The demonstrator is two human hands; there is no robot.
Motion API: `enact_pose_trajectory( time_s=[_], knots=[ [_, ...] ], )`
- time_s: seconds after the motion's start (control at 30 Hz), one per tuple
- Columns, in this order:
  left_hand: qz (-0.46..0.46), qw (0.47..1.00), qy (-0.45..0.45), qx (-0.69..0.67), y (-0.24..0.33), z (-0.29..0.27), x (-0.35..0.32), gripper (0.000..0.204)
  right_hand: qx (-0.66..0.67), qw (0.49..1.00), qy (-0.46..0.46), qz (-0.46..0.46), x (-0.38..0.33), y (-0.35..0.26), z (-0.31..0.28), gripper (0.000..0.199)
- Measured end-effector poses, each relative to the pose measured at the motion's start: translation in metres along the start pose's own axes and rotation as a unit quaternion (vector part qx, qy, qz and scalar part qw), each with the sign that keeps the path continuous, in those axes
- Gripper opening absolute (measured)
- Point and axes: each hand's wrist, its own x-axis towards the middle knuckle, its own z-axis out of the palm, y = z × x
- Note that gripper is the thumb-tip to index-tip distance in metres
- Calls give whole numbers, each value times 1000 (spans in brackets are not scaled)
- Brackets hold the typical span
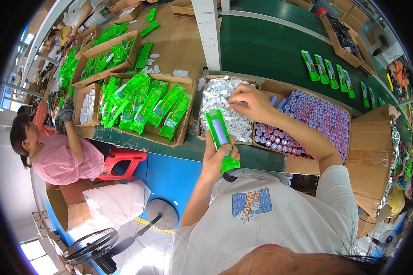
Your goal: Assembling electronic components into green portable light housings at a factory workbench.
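Note:
My left hand [214,160] is wrapped round a green plastic casing [231,164], held tilted over the table's front edge. A lilac cylindrical battery cell [220,131] lies lengthwise in the casing's open side. My right hand [250,103] is above a cardboard box [201,130] heaped with small white plastic pieces [222,89]. Its thumb and fingers are pinched together, and what is between them is too small to make out. Beside that box, under my right forearm, stands a cardboard box of many lilac battery cells [316,114] with red wires.
Left of me, a carton [181,133] holds green casings [142,107] with circuit boards. Several casings [328,71] stand in a row on the green conveyor [270,46]. A white post [207,34] rises behind the boxes. A gloved co-worker [64,156] sits left, near a fan [92,247].

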Motion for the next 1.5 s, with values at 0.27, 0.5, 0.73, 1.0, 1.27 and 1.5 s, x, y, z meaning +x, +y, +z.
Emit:
enact_pose_trajectory(
  time_s=[0.27,0.5,0.73,1.0,1.27,1.5],
  knots=[
    [22,998,0,64,-16,7,8,45,273,938,-76,198,-5,-15,-10,13],
    [49,992,-31,110,-23,8,10,43,408,877,-104,233,-11,-12,-9,17],
    [33,991,-48,118,-25,9,10,44,345,906,-101,224,-11,-21,-14,17],
    [48,989,-59,128,-25,11,9,41,213,968,-77,112,-11,-35,-21,18],
    [2,997,-77,5,-16,13,7,44,320,935,-98,119,-22,-33,-20,22],
    [14,994,-80,73,-18,17,9,44,175,981,-54,60,-17,-42,-31,22]
  ],
)
